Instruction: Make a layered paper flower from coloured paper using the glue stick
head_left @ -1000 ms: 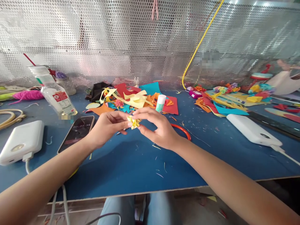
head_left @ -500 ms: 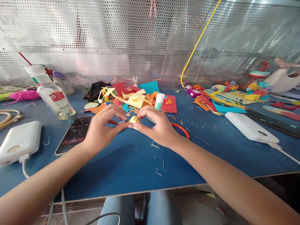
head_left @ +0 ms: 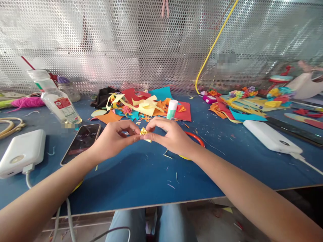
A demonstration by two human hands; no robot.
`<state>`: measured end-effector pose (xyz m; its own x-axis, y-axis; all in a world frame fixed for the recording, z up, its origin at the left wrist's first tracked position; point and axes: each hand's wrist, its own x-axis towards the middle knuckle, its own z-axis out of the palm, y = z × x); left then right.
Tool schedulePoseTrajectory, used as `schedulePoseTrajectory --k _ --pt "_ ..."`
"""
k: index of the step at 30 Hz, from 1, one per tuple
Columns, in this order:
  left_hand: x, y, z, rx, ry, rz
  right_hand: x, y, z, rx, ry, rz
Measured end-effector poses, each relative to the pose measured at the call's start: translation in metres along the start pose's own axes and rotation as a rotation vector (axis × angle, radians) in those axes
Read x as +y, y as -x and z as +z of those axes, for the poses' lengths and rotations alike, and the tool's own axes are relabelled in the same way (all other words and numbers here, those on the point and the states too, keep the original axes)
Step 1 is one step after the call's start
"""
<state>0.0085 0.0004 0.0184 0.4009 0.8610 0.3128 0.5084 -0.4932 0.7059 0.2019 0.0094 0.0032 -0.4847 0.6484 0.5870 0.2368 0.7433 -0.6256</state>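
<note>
A small crumpled yellow paper piece (head_left: 145, 133) is pinched between the fingertips of both my hands, just above the blue table (head_left: 141, 174). My left hand (head_left: 113, 138) grips it from the left with thumb and forefinger closed on it. My right hand (head_left: 171, 136) grips it from the right, fingers curled. Behind my right hand lies an orange ring-shaped handle (head_left: 195, 137). A glue stick with a green body (head_left: 172, 109) stands upright just beyond my hands, in front of a heap of coloured paper scraps (head_left: 141, 106).
A phone showing a timer (head_left: 82, 143) lies left of my hands, with a white power bank (head_left: 21, 153) and a plastic bottle (head_left: 57, 99) further left. Another white power bank (head_left: 271, 137) and more paper cuttings (head_left: 239, 107) lie on the right. A perforated metal screen (head_left: 126, 43) closes the back.
Both hands stayed together on the yellow paper, turning and pressing it. My left fingers closed in tighter; the hands sank slightly toward the table.
</note>
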Motion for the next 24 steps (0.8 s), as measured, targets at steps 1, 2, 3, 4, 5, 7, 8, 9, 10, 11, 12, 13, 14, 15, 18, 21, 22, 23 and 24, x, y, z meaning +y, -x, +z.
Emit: schedulePoseTrajectory --k 1,2,3,4,5,7,8,9,10,11,12,13,14,15,18,21,22,23,24 --pt "0.0 0.0 0.0 -0.007 -0.01 0.012 0.0 0.0 0.0 0.006 0.009 0.002" --pt "0.0 0.001 -0.001 -0.005 -0.022 0.022 0.0 0.0 0.0 0.011 0.02 0.002" --pt "0.0 0.002 -0.001 0.002 -0.037 0.033 0.0 0.0 0.001 0.014 0.031 0.002" --pt "0.0 0.002 0.0 0.014 -0.053 0.046 0.0 0.0 0.001 0.018 0.042 -0.001" --pt "0.001 0.003 0.0 0.026 -0.071 0.059 -0.001 0.0 0.001 0.023 0.055 -0.004" --pt "0.001 0.004 0.001 0.046 -0.104 0.09 -0.001 0.001 0.002 0.033 0.087 -0.011" --pt "0.002 0.004 0.001 0.053 -0.115 0.107 -0.001 0.001 0.002 0.039 0.108 -0.014" --pt "0.002 0.005 0.002 0.058 -0.122 0.121 -0.001 0.001 0.003 0.049 0.13 -0.018" --pt "0.002 0.005 0.002 0.067 -0.127 0.132 -0.001 0.001 0.004 0.063 0.152 -0.025" --pt "0.002 0.005 0.003 0.076 -0.128 0.138 -0.001 0.001 0.004 0.079 0.173 -0.04" --pt "0.002 0.005 0.003 0.084 -0.127 0.142 -0.001 0.002 0.005 0.098 0.195 -0.064" --pt "0.002 0.006 0.003 0.091 -0.126 0.144 -0.001 0.002 0.005 0.114 0.219 -0.092" --pt "0.002 0.006 0.004 0.095 -0.124 0.144 -0.001 0.002 0.006 0.124 0.246 -0.121" --pt "0.002 0.006 0.005 0.098 -0.123 0.147 -0.001 0.002 0.006 0.128 0.274 -0.145" --pt "0.002 0.006 0.007 0.093 -0.123 0.151 -0.002 0.003 0.007 0.133 0.359 -0.174" --pt "0.002 0.006 0.01 0.088 -0.118 0.144 -0.003 0.003 0.008 0.148 0.417 -0.195" --pt "0.002 0.006 0.01 0.084 -0.116 0.143 -0.003 0.003 0.008 0.154 0.434 -0.204" --pt "0.002 0.006 0.01 0.081 -0.114 0.143 -0.004 0.004 0.009 0.161 0.446 -0.211" --pt "0.002 0.007 0.009 0.076 -0.113 0.143 -0.004 0.004 0.009 0.169 0.453 -0.212"
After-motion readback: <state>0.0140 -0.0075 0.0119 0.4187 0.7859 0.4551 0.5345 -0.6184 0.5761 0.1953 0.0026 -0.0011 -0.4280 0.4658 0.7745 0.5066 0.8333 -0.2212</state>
